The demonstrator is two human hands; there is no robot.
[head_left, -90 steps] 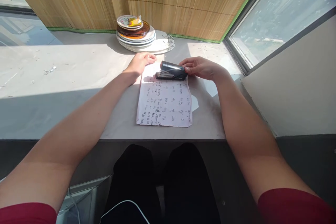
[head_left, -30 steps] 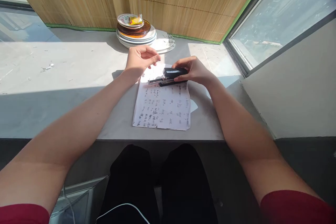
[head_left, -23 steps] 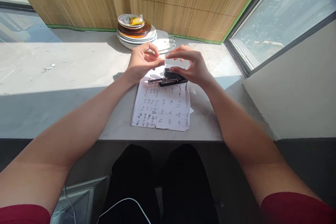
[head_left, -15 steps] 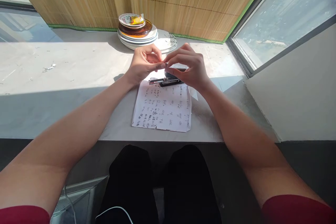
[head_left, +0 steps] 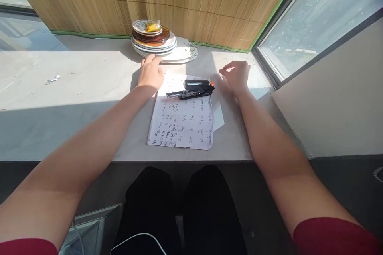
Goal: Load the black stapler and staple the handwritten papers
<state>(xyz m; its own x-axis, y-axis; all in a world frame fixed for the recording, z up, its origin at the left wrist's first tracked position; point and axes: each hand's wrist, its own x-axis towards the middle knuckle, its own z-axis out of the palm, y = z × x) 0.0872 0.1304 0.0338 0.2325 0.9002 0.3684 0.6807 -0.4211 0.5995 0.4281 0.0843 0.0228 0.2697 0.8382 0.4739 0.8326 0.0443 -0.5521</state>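
Note:
A black stapler (head_left: 195, 88) with an orange end lies across the top of a handwritten paper sheet (head_left: 182, 123) on the grey ledge (head_left: 74, 83). Its metal rail sticks out toward the left. My left hand (head_left: 150, 74) rests flat at the sheet's top left corner with its fingers stretched out and nothing in it. My right hand (head_left: 237, 75) lies on the ledge a little right of the stapler. Its fingers are loosely spread and hold nothing. Neither hand touches the stapler.
A stack of plates (head_left: 154, 40) with a yellow wrapper on top stands just behind my left hand, against a bamboo blind (head_left: 191, 0). A window frame (head_left: 269, 67) and a wall bound the ledge on the right. My legs are below the front edge.
My hands were pinched together above the stapler. They have parted and dropped to the ledge, the left one leftward and the right one rightward. The stapler lies untouched.

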